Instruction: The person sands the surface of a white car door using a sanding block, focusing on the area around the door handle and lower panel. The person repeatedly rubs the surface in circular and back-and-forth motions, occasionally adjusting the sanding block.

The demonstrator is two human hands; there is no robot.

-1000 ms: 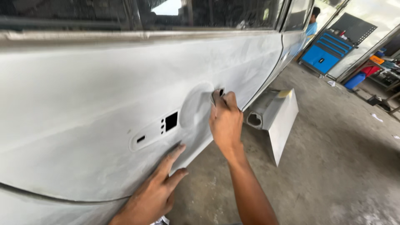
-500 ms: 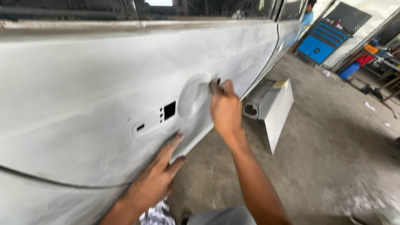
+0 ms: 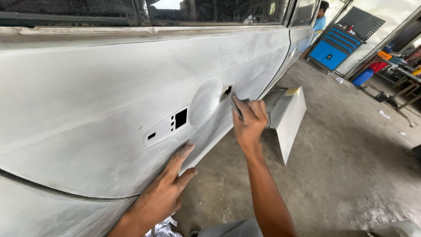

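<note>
A grey, sanded car door [image 3: 109,109] fills the left and centre of the frame, its surface dull and dusty, with dark window glass [image 3: 197,8] along the top edge. In the middle of the door sits a round handle recess [image 3: 205,102], with small square cut-outs [image 3: 180,118] just left of it. The concrete floor [image 3: 351,166] takes up the right and lower right. A loose grey metal panel [image 3: 289,123] stands on the floor just right of centre. At the upper right a blue tool cabinet [image 3: 335,48] stands by the wall, a person in a blue shirt [image 3: 320,22] beside it.

The left hand [image 3: 164,193], at lower centre, lies open and flat on the door below the cut-outs, fingers spread. The right hand [image 3: 250,123], at centre, is closed around a small piece of sandpaper [image 3: 237,105], which sticks out above the fingers and meets the door just right of the recess, below a small opening at its edge
</note>
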